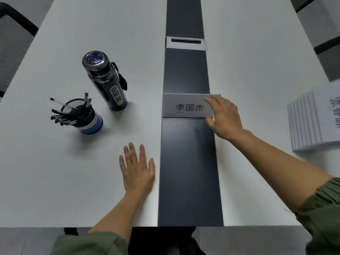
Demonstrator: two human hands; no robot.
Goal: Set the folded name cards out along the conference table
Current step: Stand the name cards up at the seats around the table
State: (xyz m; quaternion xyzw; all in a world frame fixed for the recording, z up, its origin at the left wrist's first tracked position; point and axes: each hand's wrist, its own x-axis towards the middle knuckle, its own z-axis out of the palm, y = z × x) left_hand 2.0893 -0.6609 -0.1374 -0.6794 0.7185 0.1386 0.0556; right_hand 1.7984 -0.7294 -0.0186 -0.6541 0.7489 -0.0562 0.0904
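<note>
**Card on the centre strip, held by one end**

My worry is a skew or a tip. The name card [185, 106] stands on the dark strip [189, 162] down the middle of the desk [73, 172], and I hold only its right end, so a careless release could twist it or knock it flat. My right hand [225, 116] reaches forward, its fingers [211, 99] over the top edge and the thumb below, pinching the card. My left hand [137, 170] lies flat on the desk with its fingers spread, holding nothing. The stack of cards [312, 122] waits to the right.

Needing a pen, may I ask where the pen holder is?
Head view, left side: the pen holder stands on the table beside the flask.
</note>
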